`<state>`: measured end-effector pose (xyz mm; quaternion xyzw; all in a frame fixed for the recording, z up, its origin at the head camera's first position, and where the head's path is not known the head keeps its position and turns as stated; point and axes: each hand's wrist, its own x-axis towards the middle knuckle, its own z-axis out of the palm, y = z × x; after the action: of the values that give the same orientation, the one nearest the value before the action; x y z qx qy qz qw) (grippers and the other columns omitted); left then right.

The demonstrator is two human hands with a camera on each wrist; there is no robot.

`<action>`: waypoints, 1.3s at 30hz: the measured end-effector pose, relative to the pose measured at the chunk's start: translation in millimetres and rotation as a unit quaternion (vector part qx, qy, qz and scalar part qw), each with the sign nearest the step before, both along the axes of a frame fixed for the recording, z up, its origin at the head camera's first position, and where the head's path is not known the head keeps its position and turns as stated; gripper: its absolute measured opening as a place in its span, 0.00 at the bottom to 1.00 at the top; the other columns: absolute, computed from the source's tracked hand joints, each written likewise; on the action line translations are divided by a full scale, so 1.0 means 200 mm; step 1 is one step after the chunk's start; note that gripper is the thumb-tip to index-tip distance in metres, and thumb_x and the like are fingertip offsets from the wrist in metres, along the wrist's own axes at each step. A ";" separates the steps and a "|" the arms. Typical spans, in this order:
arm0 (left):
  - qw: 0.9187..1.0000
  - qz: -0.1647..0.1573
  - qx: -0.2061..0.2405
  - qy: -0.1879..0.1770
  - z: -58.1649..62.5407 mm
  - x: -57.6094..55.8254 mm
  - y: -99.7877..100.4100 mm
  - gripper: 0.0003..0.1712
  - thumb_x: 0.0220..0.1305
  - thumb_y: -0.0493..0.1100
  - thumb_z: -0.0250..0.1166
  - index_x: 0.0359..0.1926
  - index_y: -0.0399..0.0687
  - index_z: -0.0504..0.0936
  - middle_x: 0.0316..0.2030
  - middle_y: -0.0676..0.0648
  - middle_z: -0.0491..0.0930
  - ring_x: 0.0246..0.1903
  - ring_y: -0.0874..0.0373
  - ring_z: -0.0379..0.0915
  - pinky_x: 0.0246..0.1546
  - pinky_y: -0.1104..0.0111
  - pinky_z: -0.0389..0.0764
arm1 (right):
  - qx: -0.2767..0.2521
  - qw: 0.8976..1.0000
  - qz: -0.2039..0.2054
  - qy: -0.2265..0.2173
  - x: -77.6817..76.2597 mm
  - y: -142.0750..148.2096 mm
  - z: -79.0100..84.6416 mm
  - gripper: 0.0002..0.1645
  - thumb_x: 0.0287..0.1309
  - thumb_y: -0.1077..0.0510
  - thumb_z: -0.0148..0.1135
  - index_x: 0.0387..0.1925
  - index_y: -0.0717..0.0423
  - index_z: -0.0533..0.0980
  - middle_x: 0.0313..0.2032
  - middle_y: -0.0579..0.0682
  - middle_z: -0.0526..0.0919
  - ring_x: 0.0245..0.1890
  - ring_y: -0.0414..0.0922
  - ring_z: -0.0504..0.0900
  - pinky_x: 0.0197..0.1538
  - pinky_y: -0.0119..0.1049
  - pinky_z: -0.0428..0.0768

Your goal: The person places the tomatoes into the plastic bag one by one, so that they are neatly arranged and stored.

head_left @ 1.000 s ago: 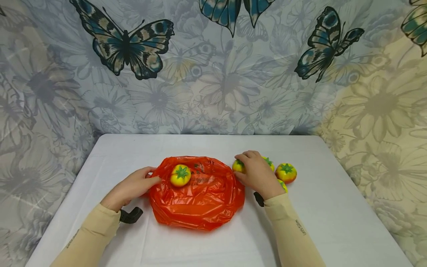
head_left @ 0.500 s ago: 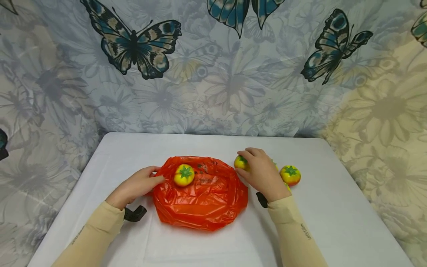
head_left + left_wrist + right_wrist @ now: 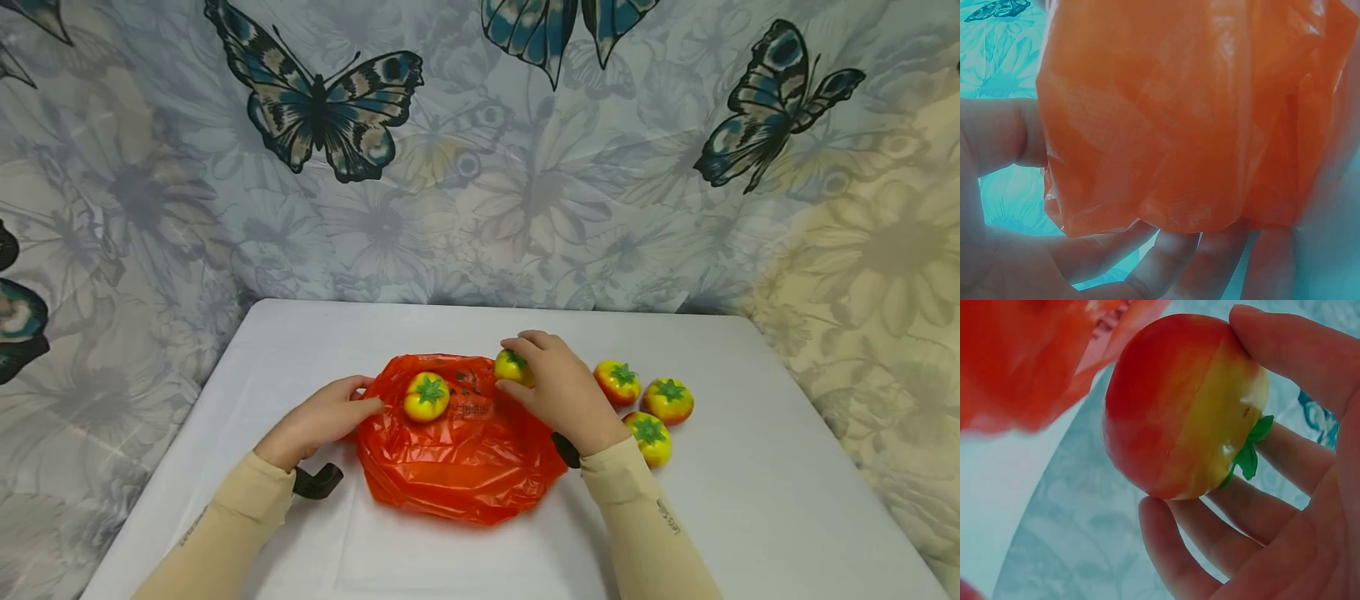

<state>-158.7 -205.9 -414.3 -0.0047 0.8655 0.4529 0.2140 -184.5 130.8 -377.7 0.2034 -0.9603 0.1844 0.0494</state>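
A red plastic bag (image 3: 465, 467) lies puffed up on the white table, with one toy tomato (image 3: 427, 397) on its upper left part. My left hand (image 3: 318, 421) holds the bag's left edge; thumb and fingertips meet the orange-red film (image 3: 1166, 125) in the left wrist view. Over the bag's upper right side, my right hand (image 3: 558, 387) grips another toy tomato (image 3: 513, 367). The right wrist view shows this red-and-yellow tomato (image 3: 1179, 406), with green leaves, between the thumb and the fingertips.
Three more toy tomatoes, one at the back (image 3: 617, 383), one at the right (image 3: 668, 402) and one in front (image 3: 649, 439), sit right of my right hand. The white tabletop (image 3: 750, 500) ends against a butterfly-print backdrop (image 3: 525, 192).
My right hand has moved left from beside the other tomatoes, carrying one tomato over the bag. The three left behind now show fully. My left hand stays at the bag's edge.
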 end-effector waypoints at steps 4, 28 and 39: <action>1.000 0.000 -0.004 0.003 -0.01 -0.01 0.01 0.35 0.77 0.51 0.59 0.75 0.35 0.71 0.65 0.36 0.80 0.54 0.49 0.80 0.57 0.52 0.84 | -0.003 1.000 0.012 -0.010 0.00 -0.05 -0.01 0.34 0.65 0.43 0.77 0.68 0.48 0.81 0.65 0.54 0.81 0.66 0.55 0.80 0.65 0.55 0.84; 1.000 0.002 -0.003 0.004 -0.01 -0.01 0.01 0.35 0.75 0.50 0.60 0.75 0.35 0.71 0.64 0.37 0.81 0.54 0.50 0.81 0.56 0.54 0.84 | 0.009 0.996 0.071 -0.060 0.01 -0.24 -0.14 0.33 0.65 0.45 0.77 0.67 0.48 0.78 0.64 0.51 0.82 0.63 0.49 0.81 0.66 0.49 0.84; 1.000 -0.002 -0.002 0.002 -0.01 -0.01 0.01 0.36 0.76 0.50 0.60 0.77 0.35 0.70 0.66 0.36 0.80 0.55 0.49 0.80 0.57 0.53 0.84 | 0.020 0.995 0.092 -0.046 0.01 -0.25 -0.17 0.32 0.63 0.47 0.78 0.65 0.49 0.79 0.62 0.51 0.83 0.60 0.49 0.83 0.66 0.46 0.83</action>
<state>-161.3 -204.0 -417.0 -0.0020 0.8668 0.4508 0.2131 -182.7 80.3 -411.6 0.2829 -0.9424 0.1780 -0.0156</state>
